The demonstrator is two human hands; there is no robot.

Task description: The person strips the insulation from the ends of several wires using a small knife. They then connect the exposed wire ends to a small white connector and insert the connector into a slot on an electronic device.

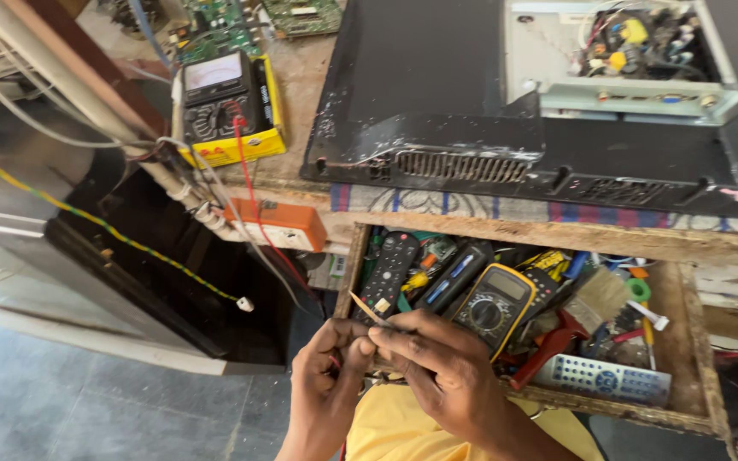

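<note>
Barely visible: thin strip (pixel 367 309) pinched between hands (pixel 386 358) (ends obscured).

Two hands meet at one grip: the left hand (pixel 325 376) and the right hand (pixel 437 363) pinch one thin pale sliver (pixel 367 309). Just beyond the grip, one open wooden drawer (pixel 685 376) holds two remote controls, one black (pixel 389 271) and one grey (pixel 604 378), one yellow-cased digital multimeter (pixel 494 306) and one paintbrush (pixel 601 294). Farther up from the grip, the table (pixel 301 81) carries one analogue meter (pixel 225 107), one orange box (pixel 279 224) and one opened black television back (pixel 471 94). Two green circuit boards (pixel 219 26) lie at the far edge.
</note>
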